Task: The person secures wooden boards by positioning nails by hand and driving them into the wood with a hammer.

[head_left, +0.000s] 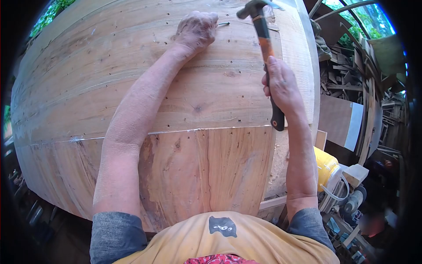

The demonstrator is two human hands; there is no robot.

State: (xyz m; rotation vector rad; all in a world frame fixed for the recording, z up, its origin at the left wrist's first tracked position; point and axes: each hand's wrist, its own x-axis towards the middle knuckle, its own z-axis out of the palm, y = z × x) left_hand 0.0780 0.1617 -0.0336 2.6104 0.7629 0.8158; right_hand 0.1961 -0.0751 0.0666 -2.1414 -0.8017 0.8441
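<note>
My right hand (283, 86) is closed around the dark grip of a claw hammer (260, 31). The hammer's head points away from me, up near the far edge of the wood, and is slightly blurred. To its left, my left hand (198, 30) is closed in a fist on the wooden panel (198, 97). A thin dark nail-like metal pin (224, 23) sticks out of that fist toward the hammer; the rest of it is hidden by my fingers. Hammer head and pin are apart. Small dark nail holes or nail heads dot the planks.
A yellow bucket (325, 167) with a white handle stands at the right, beside wood offcuts (355, 174). Farther right are a leaning board (338, 121) and heaped scrap wood (345, 75). A seam crosses the panel in front of me.
</note>
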